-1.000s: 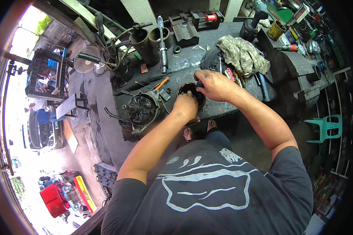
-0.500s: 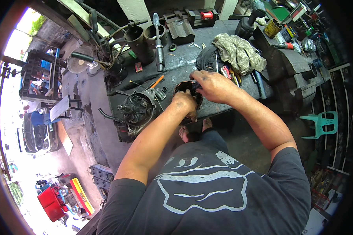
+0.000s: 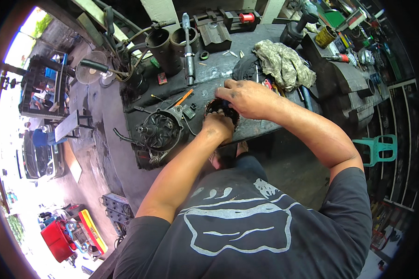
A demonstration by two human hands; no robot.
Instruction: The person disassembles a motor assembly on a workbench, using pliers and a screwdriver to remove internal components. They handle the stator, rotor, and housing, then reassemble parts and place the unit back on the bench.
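Observation:
A round, dark ring with copper windings along its rim, like an alternator stator (image 3: 207, 110), stands at the bench's near edge. My left hand (image 3: 219, 124) grips its near side, with the fingertips reaching over into the dark middle. Above its far right rim, my right hand (image 3: 249, 98) is closed, fingers bent down into the ring. A dark piece shows under those fingers, but its kind is hidden. Left of the ring sits an alternator housing (image 3: 158, 132) with a shaft sticking out. An orange-handled tool (image 3: 185, 97) and a small finned metal part (image 3: 189, 111) lie beside it.
Behind my hands lie a crumpled cloth (image 3: 284, 65) and a long metal tool (image 3: 188, 60). Dark cylindrical containers (image 3: 163, 51) stand at the back left. A large vise (image 3: 349, 88) is at the right, with a green plastic stool (image 3: 379, 149) below it.
My right hand has shifted slightly left and farther over the ring, its elbow swinging outward. My left hand stays at the near side. The whole view has tilted a little.

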